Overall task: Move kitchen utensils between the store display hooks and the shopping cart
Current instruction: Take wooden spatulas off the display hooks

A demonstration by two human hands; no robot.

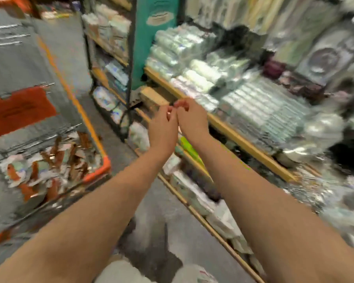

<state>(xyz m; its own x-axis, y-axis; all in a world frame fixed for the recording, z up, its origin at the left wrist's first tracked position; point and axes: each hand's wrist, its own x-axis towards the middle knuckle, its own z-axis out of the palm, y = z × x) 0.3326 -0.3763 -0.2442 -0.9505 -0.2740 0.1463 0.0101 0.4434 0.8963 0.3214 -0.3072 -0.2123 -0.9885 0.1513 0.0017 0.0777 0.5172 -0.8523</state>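
The whole view is smeared by motion. My left hand (163, 127) and my right hand (189, 117) are stretched out in front of me and meet at the fingertips, touching each other. Their fingers are curled, and I see no utensil in either. They hover before the wooden edge of the display shelf (229, 129). The shopping cart (94, 127), grey with an orange rim, stands to the left of my arms. A heap of packaged utensils (49, 166) lies in its near corner. No display hooks are clear enough to make out.
Plastic-wrapped packs (192, 78) fill the shelf at right. More packs sit on lower shelves (194, 193) beside my right arm. A dark rack with goods (112, 78) and a teal panel (151, 37) stand behind. Grey floor (151, 231) lies between cart and shelves.
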